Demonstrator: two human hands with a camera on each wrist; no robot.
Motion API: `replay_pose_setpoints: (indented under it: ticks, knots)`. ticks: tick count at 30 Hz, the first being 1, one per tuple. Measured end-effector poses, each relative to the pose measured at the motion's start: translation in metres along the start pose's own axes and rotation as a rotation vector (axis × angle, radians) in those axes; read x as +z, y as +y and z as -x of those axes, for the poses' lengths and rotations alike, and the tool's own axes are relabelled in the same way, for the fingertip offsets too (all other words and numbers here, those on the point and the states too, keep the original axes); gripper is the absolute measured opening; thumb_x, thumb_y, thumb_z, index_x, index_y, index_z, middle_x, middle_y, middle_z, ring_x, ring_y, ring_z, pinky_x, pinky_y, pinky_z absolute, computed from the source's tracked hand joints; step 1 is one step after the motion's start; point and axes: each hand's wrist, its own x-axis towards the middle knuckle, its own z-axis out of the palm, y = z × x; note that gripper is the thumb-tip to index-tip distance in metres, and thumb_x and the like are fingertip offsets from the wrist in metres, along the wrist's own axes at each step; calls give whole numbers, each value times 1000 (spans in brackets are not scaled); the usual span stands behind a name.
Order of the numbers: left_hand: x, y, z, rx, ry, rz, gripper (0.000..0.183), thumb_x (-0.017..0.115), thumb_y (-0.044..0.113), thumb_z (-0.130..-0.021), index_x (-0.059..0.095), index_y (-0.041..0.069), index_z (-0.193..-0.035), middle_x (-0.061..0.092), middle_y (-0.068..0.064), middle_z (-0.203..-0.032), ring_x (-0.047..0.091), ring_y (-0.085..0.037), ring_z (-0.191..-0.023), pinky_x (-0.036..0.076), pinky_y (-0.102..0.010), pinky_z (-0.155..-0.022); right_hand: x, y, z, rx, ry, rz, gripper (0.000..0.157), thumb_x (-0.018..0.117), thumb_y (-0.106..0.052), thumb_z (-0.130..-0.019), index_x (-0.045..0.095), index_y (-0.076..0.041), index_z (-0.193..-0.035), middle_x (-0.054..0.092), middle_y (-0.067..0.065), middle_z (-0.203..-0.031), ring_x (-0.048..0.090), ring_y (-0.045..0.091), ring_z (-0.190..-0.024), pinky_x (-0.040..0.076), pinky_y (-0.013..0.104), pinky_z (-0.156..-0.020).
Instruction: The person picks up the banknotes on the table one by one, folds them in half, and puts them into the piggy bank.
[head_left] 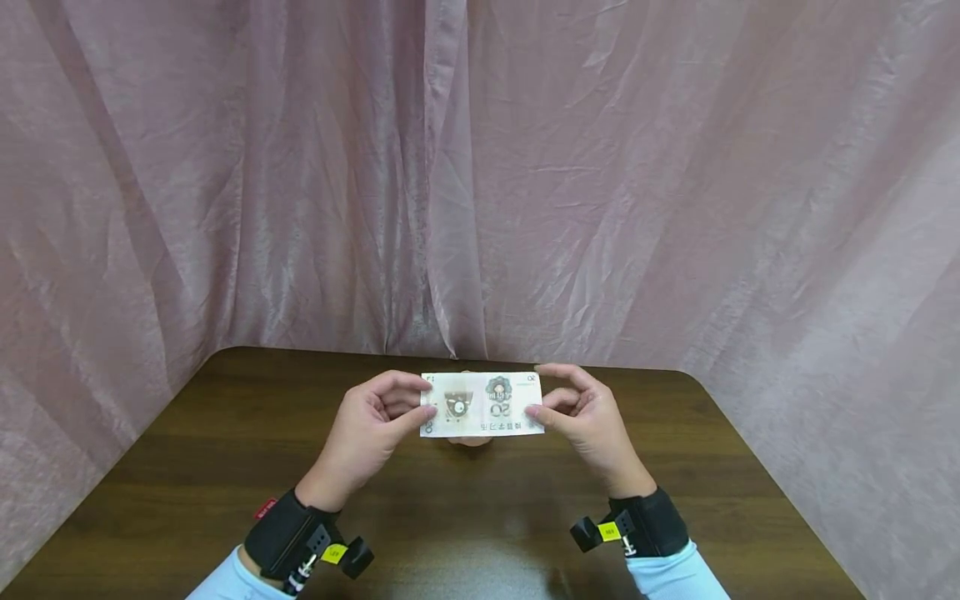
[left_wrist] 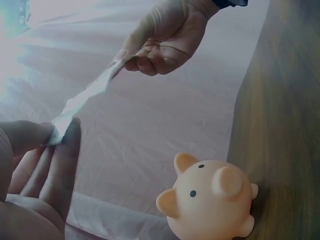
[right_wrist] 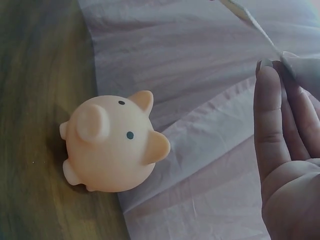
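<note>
Left grip (head_left: 362,435) and right grip (head_left: 591,423) pinching one banknote (head_left: 480,407) by its opposite ends.
The banknote is held raised above the wooden desk (head_left: 480,508), spread lengthwise between the two hands; the left grip grasps the left end, the right grip the right end. Each thumb lies on the printed face turned toward the head camera; the denomination is not clearly legible. Directly behind the banknote in the head view, and largely hidden there, stands a peach-coloured pig figurine (right_wrist: 112,147). Both wrist views show the figurine upright, feet on the desk, snout and black eyes facing the cameras, apart from both hands. Black wristbands (head_left: 288,536) with small camera modules (head_left: 356,557) encircle the wrists, above light-blue sleeves (head_left: 678,573). Pink curtains (head_left: 337,183) hang beyond the desk.
</note>
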Motion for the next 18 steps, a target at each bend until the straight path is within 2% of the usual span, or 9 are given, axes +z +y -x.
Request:
replay_pose_setpoints:
  ticks: [1,3,5,8,11,18]
  knots:
    - [-1,-4,0,-5,5,6,33,69,-8,-81,57,-1,-111,65,-15,-83,63,-28,-73,51,-24,-61,-1,3,-1,9,2,-13,48,70,12,-78,53,2,-122,62,20,-74,56,19,-65,46,23,-57]
    - [-2,-12,-1,-20,15,6,39,71,-5,-81,56,2,-115,66,-13,-83,62,-26,-73,51,-25,-61,-2,9,-1,27,3,0,45,71,9,-78,56,0,-120,63,19,-76,58,19,-66,47,23,-58]
    - [-4,-20,-2,-40,34,-22,36,73,0,-81,60,5,-113,67,-9,-82,62,-24,-72,51,-25,-60,-4,15,-1,41,6,21,31,72,5,-79,63,0,-109,64,18,-77,59,21,-67,48,25,-58]
    - [-5,-29,-2,-62,67,-91,19,76,11,-80,69,11,-98,67,-2,-81,62,-21,-71,51,-25,-58,-5,19,1,54,4,43,9,73,0,-81,68,1,-89,64,17,-79,59,22,-67,50,25,-57]
    - [-5,-29,-3,-62,86,-132,11,78,16,-78,72,15,-87,67,0,-80,61,-20,-68,49,-26,-54,-6,20,1,52,3,25,7,72,-1,-81,67,2,-84,63,18,-76,56,24,-62,49,25,-53]
    - [-5,-27,-3,-71,92,-119,10,79,15,-78,72,12,-85,67,-2,-79,60,-21,-66,51,-26,-54,-7,20,0,57,-15,-20,8,72,-1,-81,66,3,-83,61,16,-73,52,25,-58,48,24,-49]
